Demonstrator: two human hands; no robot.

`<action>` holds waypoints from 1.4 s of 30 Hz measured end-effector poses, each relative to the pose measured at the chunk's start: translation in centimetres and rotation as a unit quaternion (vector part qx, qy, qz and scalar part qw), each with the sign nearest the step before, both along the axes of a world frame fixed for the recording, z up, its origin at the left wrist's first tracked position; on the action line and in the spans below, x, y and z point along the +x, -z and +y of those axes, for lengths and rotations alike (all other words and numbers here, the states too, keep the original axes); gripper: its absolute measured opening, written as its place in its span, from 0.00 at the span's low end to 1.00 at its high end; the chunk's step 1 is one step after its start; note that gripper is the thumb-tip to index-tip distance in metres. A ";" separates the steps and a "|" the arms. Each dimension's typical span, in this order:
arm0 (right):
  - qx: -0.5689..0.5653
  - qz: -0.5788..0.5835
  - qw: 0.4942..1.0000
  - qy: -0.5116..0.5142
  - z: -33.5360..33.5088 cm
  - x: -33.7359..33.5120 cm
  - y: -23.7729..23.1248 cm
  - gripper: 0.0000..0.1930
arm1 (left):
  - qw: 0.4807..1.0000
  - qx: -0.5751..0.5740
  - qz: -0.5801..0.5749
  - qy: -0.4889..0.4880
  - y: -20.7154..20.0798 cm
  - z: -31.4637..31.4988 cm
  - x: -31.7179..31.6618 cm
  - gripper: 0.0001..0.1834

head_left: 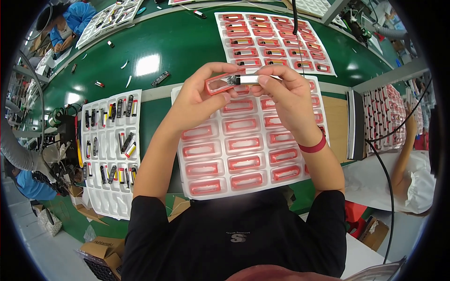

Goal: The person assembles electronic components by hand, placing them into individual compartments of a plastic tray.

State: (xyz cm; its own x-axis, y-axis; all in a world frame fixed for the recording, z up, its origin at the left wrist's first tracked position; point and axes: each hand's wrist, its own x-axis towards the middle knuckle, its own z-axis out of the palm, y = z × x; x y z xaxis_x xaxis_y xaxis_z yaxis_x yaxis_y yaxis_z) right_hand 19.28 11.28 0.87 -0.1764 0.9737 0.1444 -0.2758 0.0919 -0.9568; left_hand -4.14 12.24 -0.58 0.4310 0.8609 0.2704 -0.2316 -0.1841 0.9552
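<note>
Above the near white tray (pixel 224 161), my left hand (pixel 199 100) grips a red translucent plastic shell (pixel 209 85) by its edges, tilted up. My right hand (pixel 291 96) pinches a slim white stick-shaped part with a black end (pixel 249 79) between thumb and fingers. That black end, with thin pale strands, overlaps the shell's right-hand opening; how far in it sits I cannot tell. Red shells (pixel 229 163) lie in the pockets of the tray below, with no white or black parts visible in the nearer ones.
A far white tray (pixel 256 47) holds red shells with parts inside. Loose black, white and yellow parts fill pockets of the left tray (pixel 110 201). A black piece (pixel 161 78) lies on the green table. A cable (pixel 295 18) hangs ahead; co-workers (pixel 79 16) sit nearby.
</note>
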 end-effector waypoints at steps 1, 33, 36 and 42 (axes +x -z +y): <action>0.001 -0.003 1.000 -0.003 0.0 0.2 0.0 0.09 | 0.998 -0.053 -0.003 0.039 -0.1 0.0 -0.1 0.26; 0.052 -0.201 0.977 0.037 -0.2 -0.8 0.4 0.10 | 0.995 -0.081 0.014 0.059 0.5 -0.3 0.7 0.28; 0.120 -0.228 0.964 0.065 0.0 -1.0 0.9 0.11 | 0.996 -0.073 0.018 0.049 0.6 -0.2 1.0 0.26; 0.312 -0.316 0.870 0.213 -0.1 -2.3 -0.3 0.17 | 0.996 -0.074 -0.025 0.031 0.4 -0.5 1.1 0.22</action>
